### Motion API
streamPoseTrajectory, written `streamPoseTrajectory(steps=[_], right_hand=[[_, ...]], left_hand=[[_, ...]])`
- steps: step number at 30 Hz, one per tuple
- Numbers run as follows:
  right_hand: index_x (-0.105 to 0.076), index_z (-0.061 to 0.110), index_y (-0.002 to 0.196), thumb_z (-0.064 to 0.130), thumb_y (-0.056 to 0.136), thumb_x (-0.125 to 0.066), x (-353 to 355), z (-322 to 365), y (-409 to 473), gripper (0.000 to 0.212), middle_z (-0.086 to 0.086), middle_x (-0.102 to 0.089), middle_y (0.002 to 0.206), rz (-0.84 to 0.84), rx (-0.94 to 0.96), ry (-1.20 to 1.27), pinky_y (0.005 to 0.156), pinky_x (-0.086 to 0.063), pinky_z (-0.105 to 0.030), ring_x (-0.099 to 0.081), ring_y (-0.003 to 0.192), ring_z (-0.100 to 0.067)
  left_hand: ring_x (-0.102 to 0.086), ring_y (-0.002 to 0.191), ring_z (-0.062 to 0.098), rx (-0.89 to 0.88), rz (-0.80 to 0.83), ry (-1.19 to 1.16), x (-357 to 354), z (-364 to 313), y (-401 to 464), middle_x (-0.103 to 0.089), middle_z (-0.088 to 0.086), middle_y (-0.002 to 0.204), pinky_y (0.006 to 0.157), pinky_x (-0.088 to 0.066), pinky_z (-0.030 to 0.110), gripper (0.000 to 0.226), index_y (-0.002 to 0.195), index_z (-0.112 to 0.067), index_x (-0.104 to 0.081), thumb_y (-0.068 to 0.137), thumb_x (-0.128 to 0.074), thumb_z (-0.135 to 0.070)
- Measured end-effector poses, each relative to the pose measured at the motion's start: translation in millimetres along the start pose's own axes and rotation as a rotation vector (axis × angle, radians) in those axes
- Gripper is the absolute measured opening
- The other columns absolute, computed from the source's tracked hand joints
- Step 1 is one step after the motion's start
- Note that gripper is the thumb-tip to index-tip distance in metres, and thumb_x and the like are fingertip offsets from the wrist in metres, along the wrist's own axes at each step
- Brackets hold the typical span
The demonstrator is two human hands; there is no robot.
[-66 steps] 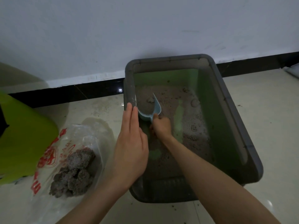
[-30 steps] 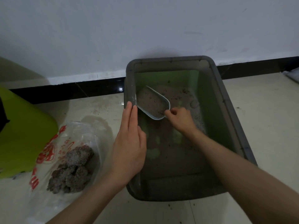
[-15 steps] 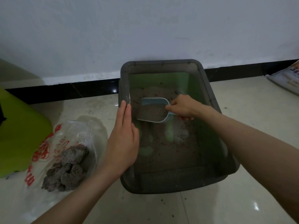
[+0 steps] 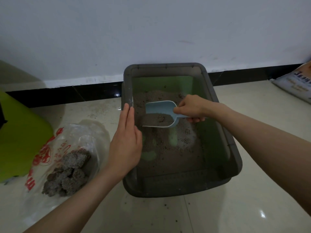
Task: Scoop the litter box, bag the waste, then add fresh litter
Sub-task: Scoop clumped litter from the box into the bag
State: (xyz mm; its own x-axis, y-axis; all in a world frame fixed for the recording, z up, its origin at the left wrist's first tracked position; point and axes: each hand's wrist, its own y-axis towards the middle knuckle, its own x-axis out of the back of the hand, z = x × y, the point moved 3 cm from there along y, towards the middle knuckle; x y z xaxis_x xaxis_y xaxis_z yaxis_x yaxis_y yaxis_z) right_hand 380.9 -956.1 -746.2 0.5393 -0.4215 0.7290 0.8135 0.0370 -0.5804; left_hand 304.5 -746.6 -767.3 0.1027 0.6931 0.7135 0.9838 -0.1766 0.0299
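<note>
Right hand [image 4: 191,107] is gripping the blue scoop [image 4: 159,113] by its handle, loaded with litter, over the litter box [image 4: 223,137]. Left hand [image 4: 126,143], fingers straight, is steadying the box's left rim. Keeping the scoop level while carrying to the plastic bag [image 4: 67,157], lying left of the box, should avoid spills.

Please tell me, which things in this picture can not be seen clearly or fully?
- Scoop handle: head view, wrapped by the right hand.
- Litter box left rim: partly covered by the left hand resting flat on it.
- Litter sack: cut off by the right edge; its print is too blurred to read.
- Green container: cut off by the left edge.
- Plastic bag red print: crumpled, unreadable.
</note>
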Motion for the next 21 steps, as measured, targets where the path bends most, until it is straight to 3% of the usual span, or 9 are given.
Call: streamPoseTrajectory(steps=[6,11,16,21], right_hand=[[-0.059,0.01,0.071,0.032,0.095,-0.046,-21.6,1.5,-4.7,0.035,-0.006,-0.05,0.053,0.022,0.009,0.147,0.042,-0.038,-0.022,-0.042,0.039,-0.016],[-0.064,0.004,0.085,0.029,0.095,-0.047,-58.2,-4.3,-3.3,0.031,-0.007,-0.051,0.054,-0.016,-0.015,0.419,0.036,-0.036,-0.018,-0.042,0.037,-0.013],[-0.058,0.011,0.073,0.022,0.094,-0.049,-80.3,-13.8,-15.5,0.025,-0.008,-0.048,0.054,-0.197,-0.096,0.746,0.035,-0.031,-0.019,-0.038,0.035,-0.012],[-0.063,0.003,0.077,0.021,0.093,-0.051,-71.7,-8.6,-39.0,0.027,-0.007,-0.051,0.051,-0.376,-0.063,0.768,0.037,-0.035,-0.02,-0.042,0.039,-0.014]], left_hand=[[-0.025,0.135,0.006,-0.008,-0.017,0.01,0.3,0.3,0.3,0.008,-0.014,0.155,0.092,-0.033,0.018,0.056,0.148,-0.021,-0.003,0.098,-0.026,-0.022],[-0.025,0.135,0.007,-0.015,-0.033,0.023,-0.6,1.4,0.6,0.007,-0.013,0.156,0.09,-0.032,0.017,0.055,0.148,-0.02,-0.003,0.099,-0.026,-0.021],[-0.021,0.139,0.01,-0.005,-0.044,0.029,-0.4,-0.3,0.8,0.007,-0.012,0.156,0.096,-0.031,0.02,0.055,0.148,-0.02,-0.004,0.099,-0.027,-0.022],[-0.017,0.14,0.01,0.005,-0.01,0.026,0.9,-0.7,1.1,0.007,-0.01,0.156,0.104,-0.026,0.023,0.055,0.148,-0.02,-0.002,0.099,-0.025,-0.023]])
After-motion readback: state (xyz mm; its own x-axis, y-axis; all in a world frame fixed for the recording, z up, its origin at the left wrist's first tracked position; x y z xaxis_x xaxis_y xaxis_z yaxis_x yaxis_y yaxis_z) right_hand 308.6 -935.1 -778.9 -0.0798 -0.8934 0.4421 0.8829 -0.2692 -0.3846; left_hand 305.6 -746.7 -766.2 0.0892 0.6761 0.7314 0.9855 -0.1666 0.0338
